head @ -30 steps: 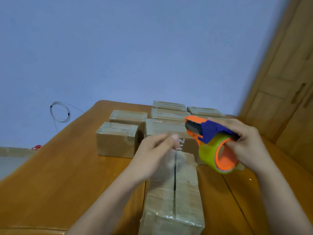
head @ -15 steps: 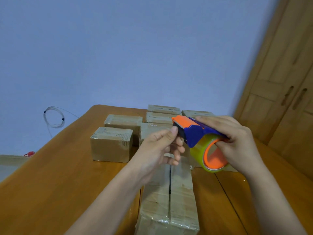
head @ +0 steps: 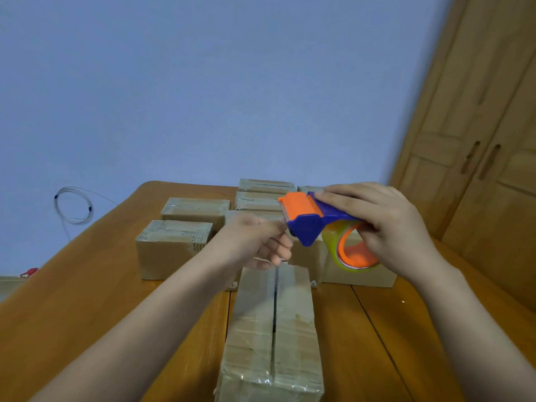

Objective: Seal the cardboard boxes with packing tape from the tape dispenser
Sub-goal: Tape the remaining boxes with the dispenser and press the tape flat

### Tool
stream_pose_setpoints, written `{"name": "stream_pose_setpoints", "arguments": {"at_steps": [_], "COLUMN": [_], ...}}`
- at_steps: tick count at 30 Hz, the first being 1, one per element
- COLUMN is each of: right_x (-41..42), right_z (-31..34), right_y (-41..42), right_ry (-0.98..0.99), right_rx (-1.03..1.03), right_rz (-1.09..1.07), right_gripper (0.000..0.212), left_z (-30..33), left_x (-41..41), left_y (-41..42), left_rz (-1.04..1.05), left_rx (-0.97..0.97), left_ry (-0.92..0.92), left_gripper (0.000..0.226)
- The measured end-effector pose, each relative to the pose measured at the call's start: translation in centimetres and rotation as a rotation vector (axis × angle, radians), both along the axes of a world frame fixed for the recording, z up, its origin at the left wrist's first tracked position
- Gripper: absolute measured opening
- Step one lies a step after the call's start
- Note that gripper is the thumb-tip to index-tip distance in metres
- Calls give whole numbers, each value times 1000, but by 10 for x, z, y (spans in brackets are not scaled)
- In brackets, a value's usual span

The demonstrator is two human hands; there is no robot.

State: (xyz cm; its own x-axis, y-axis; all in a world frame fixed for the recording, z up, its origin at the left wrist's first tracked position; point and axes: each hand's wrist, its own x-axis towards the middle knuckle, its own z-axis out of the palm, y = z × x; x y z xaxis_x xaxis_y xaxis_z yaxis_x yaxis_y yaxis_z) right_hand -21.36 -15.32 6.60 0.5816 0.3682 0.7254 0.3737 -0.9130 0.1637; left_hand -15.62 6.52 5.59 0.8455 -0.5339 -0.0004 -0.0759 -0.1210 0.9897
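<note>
Right hand [head: 385, 227] wrapped over blue-and-orange tape dispenser [head: 307, 219], fingers along the top of the blue body, thumb at the roll's orange core; dispenser held in the air above the boxes, orange blade end pointing left. Left hand [head: 261, 242] raised to that blade end, fingers curled, fingertips at the toothed edge; appears to pinch the tape end, though clear tape itself too blurred to confirm. Yellowish-green tape roll [head: 348, 250] partly covered by the right palm.

Nearest: long cardboard box [head: 272, 329] lying lengthwise on wooden table [head: 87, 314], directly below both hands, centre seam between flaps dark and visible, glossy film over parts of the top; near end cut off by bottom frame edge, far end hidden behind left hand.

Behind: cluster of smaller cardboard boxes. Left front box [head: 171, 248] fully visible, second box [head: 194, 210] just behind it. Right front box [head: 359, 274] largely screened by dispenser and right hand. Middle boxes hidden by left hand and wrist. Back-row box [head: 265, 185] visible only by its top edge. Total count not determinable.

Further off: coiled thin cable [head: 74, 206] against blue wall [head: 203, 82] at left; small red object [head: 29, 272] at left table edge, unidentifiable. Wooden cupboard doors [head: 478, 169] at right, cut off by frame.
</note>
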Motion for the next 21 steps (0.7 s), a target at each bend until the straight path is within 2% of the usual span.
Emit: {"name": "stream_pose_setpoints", "arguments": {"at_steps": [3, 7, 11, 16, 21], "right_x": [2, 1, 2, 0, -2], "right_z": [3, 4, 1, 1, 1], "right_y": [0, 2, 2, 4, 7], "right_ry": [-25, -10, 6, 5, 21], "right_rx": [-55, -18, -7, -2, 20], "right_rz": [-28, -21, -12, -1, -15], "right_gripper": [52, 52, 53, 53, 59], "left_z": [2, 1, -2, -5, -9], "left_x": [5, 7, 10, 11, 4], "left_y": [-3, -4, -1, -1, 3], "left_rz": [40, 33, -27, -95, -109], "left_rx": [74, 58, -9, -45, -75], "left_ry": [-46, -54, 55, 212, 271], "left_gripper": [31, 29, 18, 25, 26]}}
